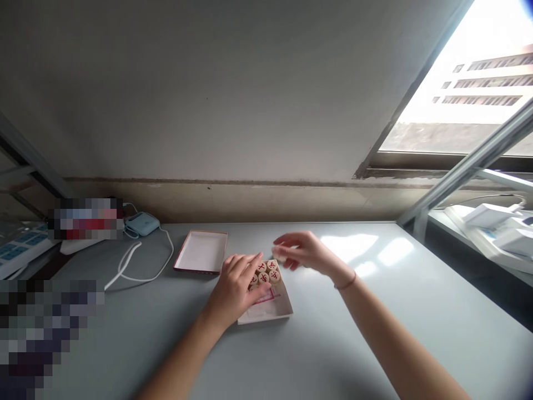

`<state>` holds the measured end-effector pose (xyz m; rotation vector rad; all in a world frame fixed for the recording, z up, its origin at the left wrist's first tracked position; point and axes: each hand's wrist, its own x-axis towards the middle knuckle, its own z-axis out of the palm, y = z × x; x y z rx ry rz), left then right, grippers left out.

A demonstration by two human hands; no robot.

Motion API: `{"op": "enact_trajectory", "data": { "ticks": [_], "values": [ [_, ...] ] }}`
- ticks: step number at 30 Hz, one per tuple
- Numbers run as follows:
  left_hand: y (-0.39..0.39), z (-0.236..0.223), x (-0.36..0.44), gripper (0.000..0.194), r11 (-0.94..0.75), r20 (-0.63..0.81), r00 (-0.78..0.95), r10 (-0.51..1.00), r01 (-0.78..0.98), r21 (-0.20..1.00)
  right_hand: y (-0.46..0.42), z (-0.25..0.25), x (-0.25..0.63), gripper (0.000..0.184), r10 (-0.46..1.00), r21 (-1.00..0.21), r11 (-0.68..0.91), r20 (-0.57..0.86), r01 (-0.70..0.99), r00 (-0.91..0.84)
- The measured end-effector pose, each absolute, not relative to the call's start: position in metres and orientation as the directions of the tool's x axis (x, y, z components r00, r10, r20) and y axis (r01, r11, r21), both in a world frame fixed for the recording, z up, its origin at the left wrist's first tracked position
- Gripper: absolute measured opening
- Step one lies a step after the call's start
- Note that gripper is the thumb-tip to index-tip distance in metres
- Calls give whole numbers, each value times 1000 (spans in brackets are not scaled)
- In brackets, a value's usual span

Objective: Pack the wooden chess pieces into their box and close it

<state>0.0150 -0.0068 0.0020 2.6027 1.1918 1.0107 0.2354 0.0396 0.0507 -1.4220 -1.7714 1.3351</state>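
Observation:
A shallow white box (285, 303) lies on the desk in front of me. Round wooden Chinese chess pieces (273, 276) with red characters fill part of its far end, and a pink-printed paper shows below them. My left hand (235, 283) rests over the box's left side, thumb and fingers apart around the pieces, hiding some of them. Just beyond the box's far right corner, my right hand (302, 250) is raised with its fingers pinched. A pale, blurred Chinese chess piece (277, 254) shows at its fingertips.
The box's lid (202, 251) lies inside up to the left. Farther left are a white cable (156, 275), a light-blue device (142, 223) and a power strip (25, 250). A metal frame post (445, 186) and white adapters (491, 216) stand at the right.

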Motion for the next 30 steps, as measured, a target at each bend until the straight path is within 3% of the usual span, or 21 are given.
{"op": "enact_trajectory", "data": {
  "ticks": [3,8,14,20,25,30],
  "values": [
    [-12,2,20,47,-690,527,458,716,576,438,9,48,220,44,868,-970,-55,-164,237,-469],
    [-17,7,24,30,-636,455,444,772,523,568,-7,32,217,36,896,-991,-102,-127,82,-425],
    [-16,5,26,20,-633,417,477,774,568,525,-2,24,232,35,939,-996,-85,-86,19,-332],
    [-15,4,30,11,-673,330,587,739,613,414,-5,29,240,33,961,-993,-63,-86,97,-263],
    [-14,1,29,11,-685,273,631,727,636,354,-8,27,240,22,945,-961,80,-11,265,-326],
    [-13,1,24,11,-659,272,601,752,671,339,-20,29,230,18,912,-811,282,61,513,-406]
  ]
}}
